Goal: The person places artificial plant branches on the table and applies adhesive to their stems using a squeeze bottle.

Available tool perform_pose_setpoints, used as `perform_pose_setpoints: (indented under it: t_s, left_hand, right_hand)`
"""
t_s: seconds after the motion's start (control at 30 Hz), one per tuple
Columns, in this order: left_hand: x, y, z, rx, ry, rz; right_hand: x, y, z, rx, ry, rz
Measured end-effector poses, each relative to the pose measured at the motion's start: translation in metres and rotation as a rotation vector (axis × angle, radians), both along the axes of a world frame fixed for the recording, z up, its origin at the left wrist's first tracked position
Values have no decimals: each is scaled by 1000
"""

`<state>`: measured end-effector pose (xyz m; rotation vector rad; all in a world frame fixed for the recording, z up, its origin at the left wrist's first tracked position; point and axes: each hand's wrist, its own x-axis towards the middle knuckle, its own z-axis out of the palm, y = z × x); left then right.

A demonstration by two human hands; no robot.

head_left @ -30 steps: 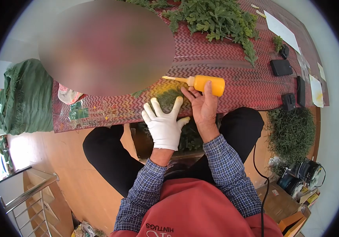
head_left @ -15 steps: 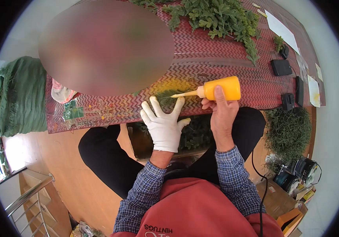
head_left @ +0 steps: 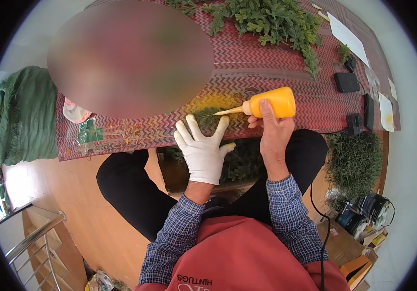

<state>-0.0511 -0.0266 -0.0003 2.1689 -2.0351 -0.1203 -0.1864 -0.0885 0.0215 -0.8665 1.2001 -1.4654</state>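
Observation:
My left hand (head_left: 202, 151), in a white glove with yellowed fingertips, lies with its fingers spread at the front edge of the table. Its fingertips touch a small green sprig (head_left: 209, 117) lying on a yellow-stained patch. My right hand (head_left: 272, 127), ungloved, is wrapped round a yellow squeeze bottle (head_left: 277, 103) held tilted nearly flat. The bottle's long thin nozzle (head_left: 231, 110) points left, its tip at the sprig between the gloved fingers. Whether glue is coming out is too small to tell.
Green artificial branches (head_left: 276, 22) lie at the back of the patterned red tabletop (head_left: 266, 63). Black devices (head_left: 347, 82) stand at the right. Below the table edge is a box of greenery (head_left: 242, 162). A green cloth bundle (head_left: 26, 116) is at left; a blurred oval hides the upper left.
The squeeze bottle and my right hand have shifted slightly, with the nozzle tip now a little higher and further right over the sprig. My left hand stays spread in nearly the same place.

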Motion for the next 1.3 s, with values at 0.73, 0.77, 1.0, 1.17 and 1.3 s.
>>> perform_pose_setpoints:
  t_s: [0.73, 0.77, 1.0, 1.17, 1.3]
  left_hand:
    - [2, 1, 0, 27, -1, -23]
    - [2, 1, 0, 32, -4, -23]
    - [2, 1, 0, 39, -4, -25]
    - [3, 1, 2, 32, -20, -28]
    - [3, 1, 4, 37, -34, -32]
  right_hand:
    - [-1, -4, 1, 23, -52, -34]
    - [5, -5, -1, 32, -84, -34]
    - [-10, -4, -2, -4, 12, -55]
    - [-26, -2, 3, -12, -7, -85]
    - [-22, -4, 4, -24, -41, -90]
